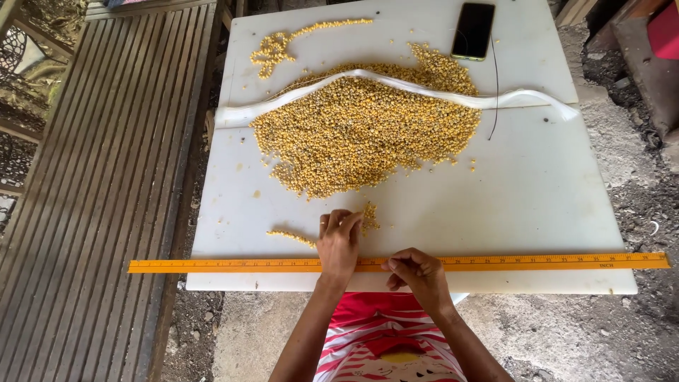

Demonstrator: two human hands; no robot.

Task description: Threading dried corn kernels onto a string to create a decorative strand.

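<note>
Corn kernels (361,134) lie in a broad yellow heap on the upper half of a white board (537,198), loose and dry-looking, with darker specks mixed through the pile. A small clump of kernels (369,216) sits just below the heap, right beside the fingertips of the left hand (338,244), which lies flat and open, palm down, fingers stretched toward that clump. A short thin row of kernels (291,237) runs to the left of this hand. The right hand (419,272) is curled loosely, fingers bent in and resting on a long yellow ruler (212,266); whether it pinches anything cannot be told. The ruler lies across the near edge of the board and sticks out past both sides.

Farther up, a curving line of kernels with a looped end (283,44) is laid near the far left corner. A strip of clear plastic (523,99) winds along the top of the heap and off to the right. A black phone (473,30) lies face up near the far edge, with a thin dark cord (494,92) trailing down from it.

The board rests over rough grey concrete ground (608,332). A slatted wooden platform (106,177) runs along the left. The person wears a red and white striped shirt (385,339).
</note>
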